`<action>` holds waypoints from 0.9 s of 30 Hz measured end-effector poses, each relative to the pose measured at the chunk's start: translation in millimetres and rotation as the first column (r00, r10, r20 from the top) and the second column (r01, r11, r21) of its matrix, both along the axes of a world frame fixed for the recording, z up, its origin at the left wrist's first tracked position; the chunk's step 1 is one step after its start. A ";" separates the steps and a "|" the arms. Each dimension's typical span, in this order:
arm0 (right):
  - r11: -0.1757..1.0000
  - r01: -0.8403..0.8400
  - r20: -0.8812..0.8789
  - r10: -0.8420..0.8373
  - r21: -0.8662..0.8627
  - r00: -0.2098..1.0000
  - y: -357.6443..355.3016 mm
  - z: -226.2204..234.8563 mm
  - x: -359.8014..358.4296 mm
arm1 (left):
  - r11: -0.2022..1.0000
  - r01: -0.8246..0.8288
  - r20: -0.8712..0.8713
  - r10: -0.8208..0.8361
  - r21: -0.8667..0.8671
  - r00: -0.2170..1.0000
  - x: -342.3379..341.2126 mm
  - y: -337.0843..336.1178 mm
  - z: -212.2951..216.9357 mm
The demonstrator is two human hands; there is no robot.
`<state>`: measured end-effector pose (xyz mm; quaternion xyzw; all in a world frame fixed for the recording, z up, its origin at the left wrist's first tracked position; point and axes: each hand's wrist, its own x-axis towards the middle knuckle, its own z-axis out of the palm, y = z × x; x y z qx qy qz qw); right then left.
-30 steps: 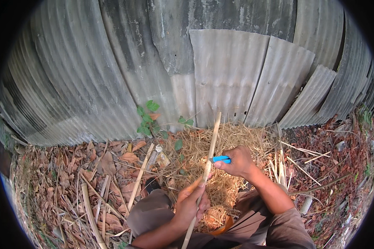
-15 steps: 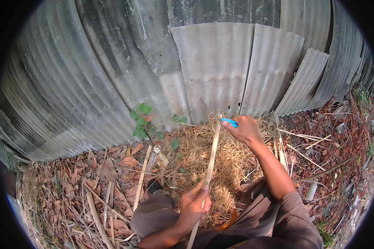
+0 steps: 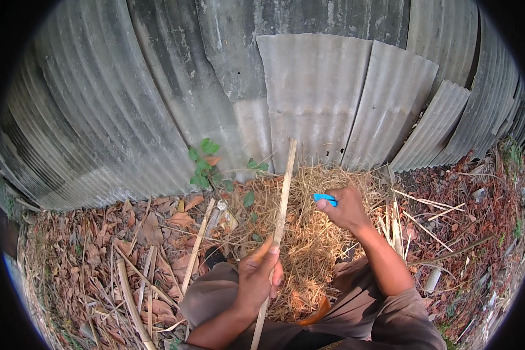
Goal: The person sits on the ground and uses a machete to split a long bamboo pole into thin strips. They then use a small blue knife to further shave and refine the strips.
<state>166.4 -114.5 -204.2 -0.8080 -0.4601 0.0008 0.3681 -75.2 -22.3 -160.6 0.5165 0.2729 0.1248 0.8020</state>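
Observation:
My left hand (image 3: 261, 272) is closed around a long pale split-bamboo strip (image 3: 284, 213). It slants up and away from my lap, its far end in front of the metal sheets. To the right of the strip and apart from it, my right hand (image 3: 348, 207) is closed on a small bright blue hand tool (image 3: 325, 200). Whether that tool has a blade cannot be made out. Thin curly straw-coloured shavings (image 3: 315, 245) lie heaped on the ground below both hands, between my legs.
A fence of grey corrugated sheets (image 3: 315, 87) stands close ahead. A small green plant (image 3: 201, 166) grows at its foot. Dry leaves (image 3: 151, 230) and bamboo strips (image 3: 131, 303) litter the left; more thin sticks (image 3: 429, 230) and a pale cylinder (image 3: 432, 280) lie right. Something orange (image 3: 317, 312) is by my lap.
My right hand has come down from the strip's far end, toward me, and is now off it with the blue tool. My left hand still grips the strip, which stands slightly farther left.

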 end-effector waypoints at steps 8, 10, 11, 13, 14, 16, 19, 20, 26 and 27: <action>0.977 -0.209 -0.031 0.208 -0.038 0.978 10.9 5.4 -30.2 | 0.999 0.021 0.019 -0.020 -0.040 1.000 4.2 -5.3 -4.7; 0.979 -0.197 0.024 0.198 -0.044 0.980 12.0 -0.1 -25.9 | 0.999 0.036 -0.025 -0.036 0.000 0.999 5.9 -6.4 1.2; 0.978 -0.205 0.086 0.207 -0.035 0.975 13.5 -1.6 -21.1 | 0.999 0.037 -0.022 -0.037 0.007 0.999 7.5 -6.7 0.7; 0.977 -0.211 0.192 0.213 -0.028 0.958 11.9 -6.7 -12.9 | 0.999 0.049 -0.032 -0.049 0.005 0.998 6.4 -12.4 -3.5; 0.984 -0.169 0.208 0.177 -0.055 0.962 10.4 -6.5 -6.3 | 0.997 0.077 -0.067 -0.075 0.017 0.995 7.4 -13.7 -1.8; 0.992 -0.090 0.251 0.111 -0.092 0.962 12.7 -2.2 6.4 | 1.000 0.031 -0.062 -0.031 -0.001 0.998 11.4 -19.3 -0.7; 0.992 -0.116 0.226 0.122 -0.040 0.967 17.9 -8.6 9.0 | 0.999 0.028 -0.066 -0.029 -0.017 0.997 12.5 -20.7 3.8; 0.995 -0.050 0.212 0.068 -0.086 0.975 21.5 -8.9 12.4 | 0.999 0.029 -0.047 -0.030 -0.021 0.998 11.9 -20.6 -0.9; 0.939 0.260 0.150 -0.230 -0.225 0.962 25.8 -9.5 54.7 | 0.998 0.039 -0.024 -0.040 -0.042 0.999 8.9 -22.8 -12.4; 0.941 0.265 0.182 -0.229 -0.211 0.956 25.8 -11.0 54.7 | 0.998 0.037 -0.027 -0.038 -0.053 0.999 9.5 -23.0 -11.8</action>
